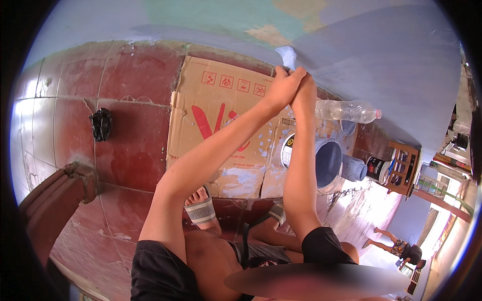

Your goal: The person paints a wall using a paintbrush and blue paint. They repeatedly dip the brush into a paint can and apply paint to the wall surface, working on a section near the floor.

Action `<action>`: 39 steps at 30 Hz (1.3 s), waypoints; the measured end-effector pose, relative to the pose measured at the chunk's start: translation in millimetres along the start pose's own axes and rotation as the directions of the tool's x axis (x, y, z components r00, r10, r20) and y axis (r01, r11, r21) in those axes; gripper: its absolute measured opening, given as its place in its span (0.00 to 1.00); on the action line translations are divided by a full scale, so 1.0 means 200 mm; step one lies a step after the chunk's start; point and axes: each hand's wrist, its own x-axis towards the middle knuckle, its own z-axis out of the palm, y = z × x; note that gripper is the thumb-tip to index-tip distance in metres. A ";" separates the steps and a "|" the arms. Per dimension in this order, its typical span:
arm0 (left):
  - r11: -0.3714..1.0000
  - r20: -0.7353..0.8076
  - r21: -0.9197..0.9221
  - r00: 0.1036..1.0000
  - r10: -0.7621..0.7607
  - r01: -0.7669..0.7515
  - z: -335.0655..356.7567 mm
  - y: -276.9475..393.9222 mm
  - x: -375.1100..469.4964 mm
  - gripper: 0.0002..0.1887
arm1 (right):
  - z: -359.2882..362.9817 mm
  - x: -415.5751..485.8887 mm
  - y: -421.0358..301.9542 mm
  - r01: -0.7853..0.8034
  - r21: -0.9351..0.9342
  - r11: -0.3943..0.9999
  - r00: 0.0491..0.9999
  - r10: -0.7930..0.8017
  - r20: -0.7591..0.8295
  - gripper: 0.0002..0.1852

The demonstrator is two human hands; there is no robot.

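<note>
My left hand (281, 88) and my right hand (304, 86) are pressed together at the base of the wall (339, 45). Both close around the end of a tool whose pale, paint-covered tip (287, 55) lies against the wall; its handle is mostly hidden, and it looks like a paintbrush. Beneath my arms lies a flattened cardboard box (222, 139) spattered with light blue paint. Just right of my right forearm a paint bucket (328, 163) shows a blue inside. A clear plastic bottle (350, 111) lies near that wrist.
A blue-stained container (354, 168) is beside the bucket, with a dark paint tub (377, 170) farther right. A crumpled black plastic bag (101, 124) lies on the red tiles (131, 143). A brown wooden piece (56, 203) stands at lower left. Another person (406, 252) is in the background at right.
</note>
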 end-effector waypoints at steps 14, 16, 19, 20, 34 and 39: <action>0.868 0.260 0.074 0.850 0.458 -0.491 0.18 0.30 -0.31 0.35 | -0.39 -0.23 -0.26 0.069 0.351 0.934 0.905 0.090 -0.416 0.21; 0.795 0.342 0.053 0.759 0.554 -0.605 0.19 0.34 -0.33 0.34 | -0.41 -0.24 -0.28 0.176 0.329 0.928 0.838 0.035 -0.545 0.21; 0.726 0.358 0.000 0.678 0.642 -0.687 0.23 0.41 -0.34 0.33 | -0.47 -0.25 -0.35 0.238 0.379 0.894 0.803 0.039 -0.595 0.20; 0.698 0.360 -0.034 0.643 0.677 -0.716 0.23 0.43 -0.34 0.33 | -0.48 -0.25 -0.37 0.249 0.405 0.880 0.795 0.054 -0.605 0.19; 0.953 0.045 -0.136 0.959 0.280 -0.272 -0.06 -0.13 -0.08 0.25 | 0.04 -0.21 -0.08 0.044 0.173 0.984 0.965 0.003 -0.262 0.15; 0.994 -0.079 -0.112 0.997 -0.001 -0.008 -0.19 -0.34 -0.02 0.23 | 0.24 -0.23 0.02 -0.063 0.057 0.996 0.998 0.063 0.003 0.14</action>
